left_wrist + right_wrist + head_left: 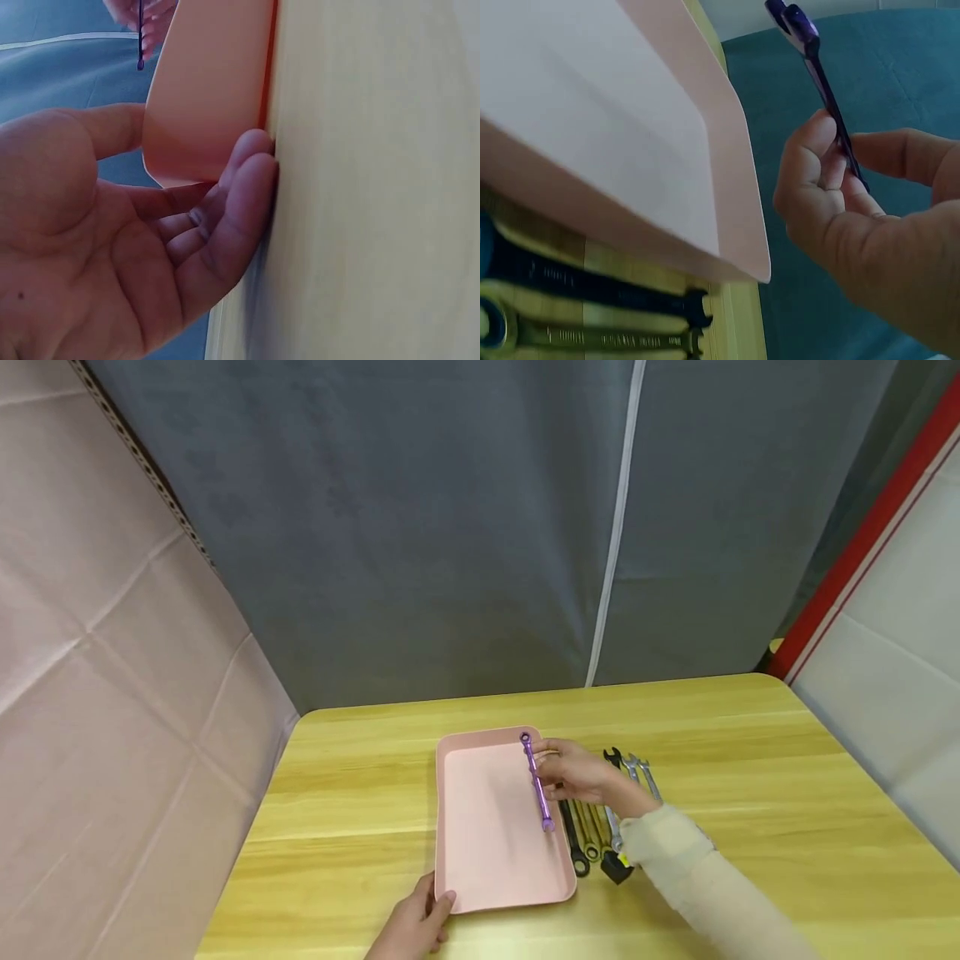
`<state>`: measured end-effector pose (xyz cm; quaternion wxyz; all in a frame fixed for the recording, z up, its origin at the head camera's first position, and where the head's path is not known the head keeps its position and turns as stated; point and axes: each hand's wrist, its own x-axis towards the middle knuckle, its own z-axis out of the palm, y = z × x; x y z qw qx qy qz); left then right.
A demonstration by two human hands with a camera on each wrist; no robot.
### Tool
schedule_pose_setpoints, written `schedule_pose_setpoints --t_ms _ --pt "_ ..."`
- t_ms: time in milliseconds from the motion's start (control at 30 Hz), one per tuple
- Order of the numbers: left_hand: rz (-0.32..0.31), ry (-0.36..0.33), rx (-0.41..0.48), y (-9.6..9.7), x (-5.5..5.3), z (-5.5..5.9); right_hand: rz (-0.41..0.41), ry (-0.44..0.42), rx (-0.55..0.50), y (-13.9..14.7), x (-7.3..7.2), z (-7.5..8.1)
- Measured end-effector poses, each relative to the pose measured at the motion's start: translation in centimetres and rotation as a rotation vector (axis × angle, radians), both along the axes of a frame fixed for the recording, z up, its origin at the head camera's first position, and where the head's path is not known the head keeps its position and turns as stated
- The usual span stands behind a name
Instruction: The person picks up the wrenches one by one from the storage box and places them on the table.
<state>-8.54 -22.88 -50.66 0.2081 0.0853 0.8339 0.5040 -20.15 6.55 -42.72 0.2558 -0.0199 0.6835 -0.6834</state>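
Note:
A purple combination wrench is pinched between the thumb and fingers of my right hand. It hangs over the right side of a shallow pink tray, ring end away from me and open end toward me. The right wrist view shows the wrench raised above the tray's rim. My left hand grips the tray's near left corner. In the left wrist view the thumb presses the rim of the tray and the other fingers curl around the outside wall, low against the tabletop.
Right of the tray lie several wrenches: a black one, gold ones and silver ones, partly hidden under my right forearm. A black piece with a yellow mark sits at their near end. A grey curtain stands behind the wooden table.

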Motion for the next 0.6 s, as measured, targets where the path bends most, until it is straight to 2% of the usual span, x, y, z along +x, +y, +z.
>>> schedule_pose_setpoints --t_ms 333,600 --pt "0.005 -0.011 -0.002 -0.1 0.1 0.1 -0.048 0.019 0.017 4.8 1.1 -0.4" --pt "0.002 -0.028 0.002 0.1 -0.1 0.1 -0.056 0.048 0.098 8.2 1.7 -0.9"
